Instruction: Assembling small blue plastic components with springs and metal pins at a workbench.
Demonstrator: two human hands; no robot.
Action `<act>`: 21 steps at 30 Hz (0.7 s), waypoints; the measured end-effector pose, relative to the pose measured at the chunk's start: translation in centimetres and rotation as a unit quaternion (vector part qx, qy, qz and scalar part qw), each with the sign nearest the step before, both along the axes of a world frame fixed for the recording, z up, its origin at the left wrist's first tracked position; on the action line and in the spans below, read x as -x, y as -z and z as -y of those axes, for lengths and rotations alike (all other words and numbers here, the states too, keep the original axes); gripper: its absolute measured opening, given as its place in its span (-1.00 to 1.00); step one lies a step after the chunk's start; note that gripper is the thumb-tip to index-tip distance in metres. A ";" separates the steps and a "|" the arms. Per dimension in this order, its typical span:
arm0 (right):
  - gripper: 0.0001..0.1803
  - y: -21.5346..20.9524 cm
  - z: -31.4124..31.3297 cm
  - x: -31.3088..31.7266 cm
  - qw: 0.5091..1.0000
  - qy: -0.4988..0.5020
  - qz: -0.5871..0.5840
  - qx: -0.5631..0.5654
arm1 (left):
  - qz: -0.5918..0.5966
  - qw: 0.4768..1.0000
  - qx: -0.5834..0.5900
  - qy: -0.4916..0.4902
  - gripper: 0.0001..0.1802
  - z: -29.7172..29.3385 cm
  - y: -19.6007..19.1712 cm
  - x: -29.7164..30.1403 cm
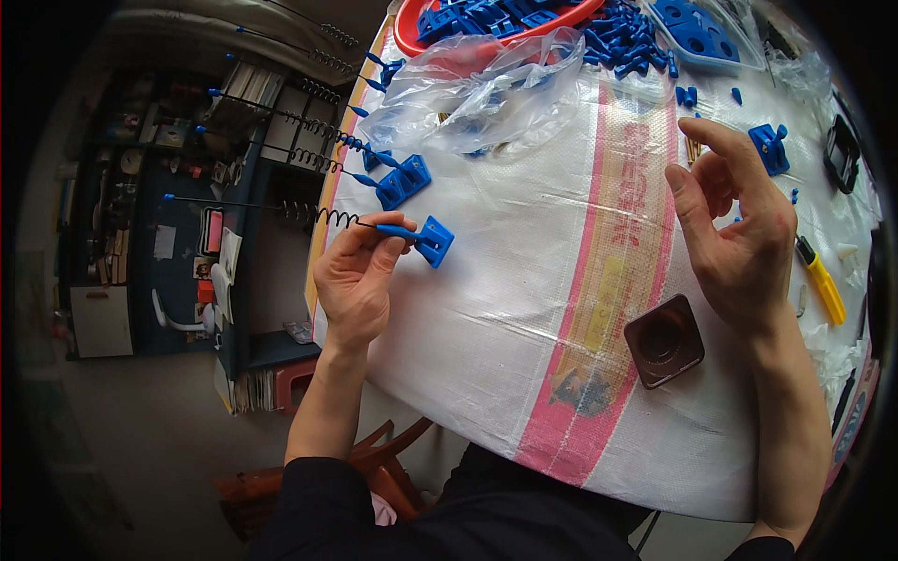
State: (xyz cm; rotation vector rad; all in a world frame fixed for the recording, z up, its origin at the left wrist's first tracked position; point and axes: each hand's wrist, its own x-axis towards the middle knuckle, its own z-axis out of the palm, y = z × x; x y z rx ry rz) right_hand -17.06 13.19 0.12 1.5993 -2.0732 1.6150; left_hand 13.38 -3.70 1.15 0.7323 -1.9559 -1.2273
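Observation:
Between its thumb and fingers, my left hand (355, 280) holds the blue handle of a thin black coiled-wire rod (304, 213). The rod points left past the table edge and ends in a small blue tip. At the handle's other end is a blue square base (435, 242), a little above the white woven sheet. My right hand (739, 215) is raised over the right side, thumb and index finger apart, with nothing visible in it. Beyond my left hand lie similar rods with blue bases (403, 181), side by side along the edge.
A red basin (404, 28) of blue parts stands at the back beside a clear plastic bag (449, 84) and loose blue handles (631, 47). A clear tub (730, 58) holds flat blue pieces. A brown square object (664, 341) and a yellow utility knife (823, 285) lie on the right.

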 end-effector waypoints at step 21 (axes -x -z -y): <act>-0.65 -0.2 -0.1 0.0 1.000 0.006 -0.003 -0.002 | -0.077 0.993 -0.046 0.076 -0.67 -0.2 -0.5 0.4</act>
